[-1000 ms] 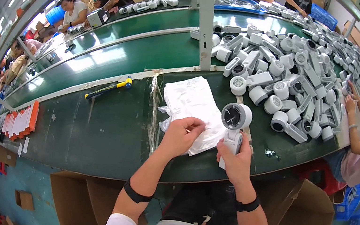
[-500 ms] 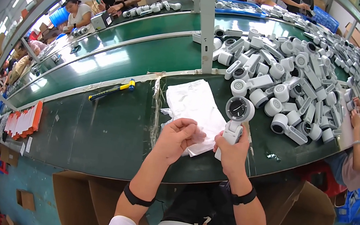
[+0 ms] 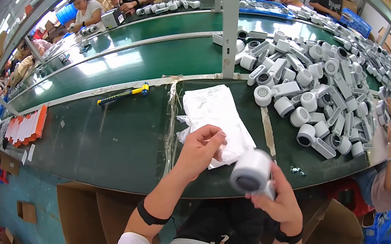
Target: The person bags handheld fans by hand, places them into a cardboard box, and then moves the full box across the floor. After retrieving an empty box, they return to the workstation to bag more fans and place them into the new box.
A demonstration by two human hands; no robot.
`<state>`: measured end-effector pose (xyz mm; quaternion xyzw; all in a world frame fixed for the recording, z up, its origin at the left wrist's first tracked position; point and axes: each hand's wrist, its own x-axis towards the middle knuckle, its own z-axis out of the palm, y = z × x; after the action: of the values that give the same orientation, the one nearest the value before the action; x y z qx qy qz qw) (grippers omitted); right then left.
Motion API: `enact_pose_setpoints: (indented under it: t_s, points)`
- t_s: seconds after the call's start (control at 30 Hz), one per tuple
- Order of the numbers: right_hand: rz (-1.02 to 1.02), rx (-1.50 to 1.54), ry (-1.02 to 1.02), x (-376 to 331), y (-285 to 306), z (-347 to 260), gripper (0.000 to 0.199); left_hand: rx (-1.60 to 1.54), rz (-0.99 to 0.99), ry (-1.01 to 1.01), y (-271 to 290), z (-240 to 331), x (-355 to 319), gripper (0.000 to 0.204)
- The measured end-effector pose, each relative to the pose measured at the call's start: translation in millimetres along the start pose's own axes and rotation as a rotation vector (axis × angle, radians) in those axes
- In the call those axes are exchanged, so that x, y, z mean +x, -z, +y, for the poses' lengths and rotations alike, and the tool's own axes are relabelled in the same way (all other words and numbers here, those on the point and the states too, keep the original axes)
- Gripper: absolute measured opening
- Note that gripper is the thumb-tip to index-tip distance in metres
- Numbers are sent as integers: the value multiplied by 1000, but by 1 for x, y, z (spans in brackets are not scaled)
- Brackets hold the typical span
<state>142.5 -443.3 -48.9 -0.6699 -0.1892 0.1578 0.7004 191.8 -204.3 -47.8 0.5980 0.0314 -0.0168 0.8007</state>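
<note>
My right hand [image 3: 281, 201] is closed round the handle of a white-and-grey handheld fan [image 3: 251, 170], blurred by motion, its round head turned toward my left hand. My left hand [image 3: 201, 151] hovers over the near left part of a stack of white plastic bags [image 3: 215, 112], thumb and fingers pinched together. Whatever lies between those fingertips, if anything, is too small to make out. To the right and beyond spreads a large heap of similar fans [image 3: 310, 87] on the green bench [image 3: 114, 144].
A yellow-and-black hammer [image 3: 125, 95] lies left of the bags. Orange-and-white flat boxes [image 3: 26, 127] stand at the bench's left end. A metal post [image 3: 229, 29] rises beyond the bags. Open cartons [image 3: 86, 217] sit below the edge. Co-workers sit opposite and at right.
My right hand has moved right and nearer me, tipping the fan so that its head now points down and toward me. My left hand has shifted slightly right, still pinched.
</note>
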Motion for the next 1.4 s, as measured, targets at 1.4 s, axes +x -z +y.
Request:
enact_pose_setpoints:
  t_s: [1.4]
  points:
    - [465, 372, 107, 67, -115, 46, 27, -494, -55, 140, 13, -48, -57, 43]
